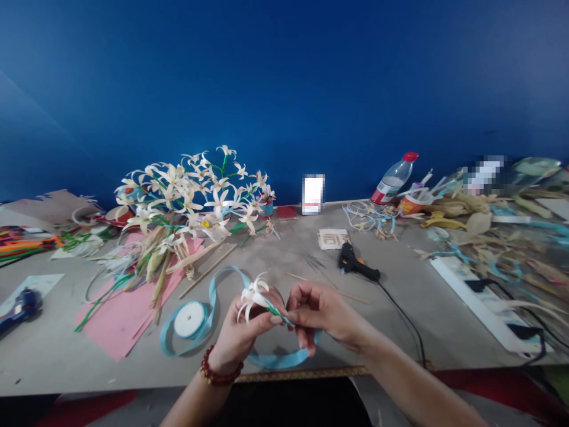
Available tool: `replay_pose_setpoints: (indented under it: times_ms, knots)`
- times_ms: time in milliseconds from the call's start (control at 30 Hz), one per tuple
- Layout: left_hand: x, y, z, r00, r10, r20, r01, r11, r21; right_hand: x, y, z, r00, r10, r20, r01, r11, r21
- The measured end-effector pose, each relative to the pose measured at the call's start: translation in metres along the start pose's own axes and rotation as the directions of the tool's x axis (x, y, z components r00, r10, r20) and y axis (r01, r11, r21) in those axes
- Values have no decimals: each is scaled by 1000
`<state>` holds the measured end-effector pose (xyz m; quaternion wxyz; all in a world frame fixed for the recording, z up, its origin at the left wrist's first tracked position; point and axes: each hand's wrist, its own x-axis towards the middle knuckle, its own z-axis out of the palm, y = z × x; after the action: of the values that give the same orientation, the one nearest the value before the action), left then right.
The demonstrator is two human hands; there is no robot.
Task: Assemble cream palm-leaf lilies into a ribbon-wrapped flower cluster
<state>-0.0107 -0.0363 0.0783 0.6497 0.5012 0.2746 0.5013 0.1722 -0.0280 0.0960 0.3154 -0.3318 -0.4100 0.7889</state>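
Note:
My left hand (242, 335) is closed around the stem of a small cream paper flower (252, 295), pinching it just below the petals. My right hand (320, 314) is closed too, pinching the green stem and a strip of light blue ribbon (275, 359) next to the left fingers. The ribbon loops across the grey table (284, 261) and runs back to a white spool (189, 319) lying left of my hands.
A big bunch of finished cream flowers (191, 196) lies at the back left over pink paper (122, 314). A black glue gun (355, 265) with its cord sits right of centre. A plastic bottle (393, 178), a white power strip (480, 299) and craft scraps fill the right side.

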Motion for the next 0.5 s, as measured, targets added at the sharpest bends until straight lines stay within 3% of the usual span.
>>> replay_pose_setpoints:
  times_ms: [500]
  knots:
    - [1,-6,0,997,-78,-8,77,994,-78,2,2,-2,998,7,57,-11,998,67]
